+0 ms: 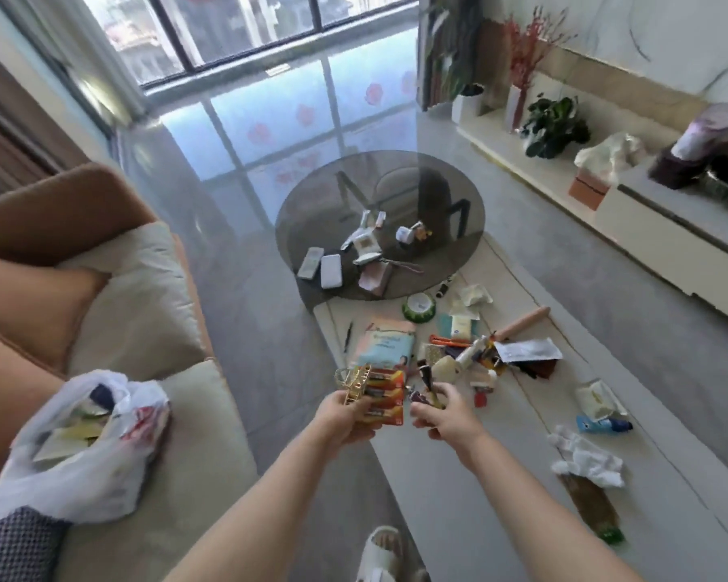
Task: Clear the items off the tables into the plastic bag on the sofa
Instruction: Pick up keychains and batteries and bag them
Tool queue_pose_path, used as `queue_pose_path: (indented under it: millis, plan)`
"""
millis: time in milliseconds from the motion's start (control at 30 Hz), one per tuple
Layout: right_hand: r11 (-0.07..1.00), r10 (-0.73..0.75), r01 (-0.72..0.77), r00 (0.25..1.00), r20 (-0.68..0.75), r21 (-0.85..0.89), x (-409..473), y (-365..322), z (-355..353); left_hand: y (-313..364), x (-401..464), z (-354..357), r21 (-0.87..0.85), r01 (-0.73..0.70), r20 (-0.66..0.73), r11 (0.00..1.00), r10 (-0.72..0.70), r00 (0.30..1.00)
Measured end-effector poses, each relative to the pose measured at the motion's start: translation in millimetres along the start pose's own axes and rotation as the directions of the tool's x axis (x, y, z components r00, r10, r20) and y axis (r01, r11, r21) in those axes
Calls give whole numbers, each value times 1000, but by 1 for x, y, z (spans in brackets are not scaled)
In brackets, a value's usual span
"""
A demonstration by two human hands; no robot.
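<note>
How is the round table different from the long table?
The round table is dark see-through glass; the long table is pale and solid. The round table sits farther away, nearer the window; the long table lies close, under both hands. The round table bears fewer things. Both still hold clutter.

Leafy potted plant (553,126) and red branches in a vase (520,56) on the low cabinet (669,228) by the window (236,31).

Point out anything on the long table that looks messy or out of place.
Near the right edge of the long table, crumpled white tissue lies loose, partly covering a brown flat item. Mid-table, small items sit in a jumbled heap rather than apart. Nothing looks spilled or broken.
</note>
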State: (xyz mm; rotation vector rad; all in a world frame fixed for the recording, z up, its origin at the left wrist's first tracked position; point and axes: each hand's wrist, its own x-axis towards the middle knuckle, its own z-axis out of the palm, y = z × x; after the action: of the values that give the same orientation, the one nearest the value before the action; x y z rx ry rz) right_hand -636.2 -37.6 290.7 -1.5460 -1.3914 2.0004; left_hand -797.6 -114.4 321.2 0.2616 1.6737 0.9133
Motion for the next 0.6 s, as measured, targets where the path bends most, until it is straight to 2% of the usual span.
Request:
queue_pose_path:
  millis: [200,400,600]
  plan:
    - [983,-48,77,984,172,-166,-17,-47,100,-4,-49,-98,-184,-59,-179,981,26,983]
    - [944,-62,171,931,359,-281,-26,-87,213,-17,-82,-205,-384,-167,-351,908,23,936]
    - [895,-39,251,868,495,-368,-30,-115,332,-27,-107,-317,-461,-256,-498,850,-8,867]
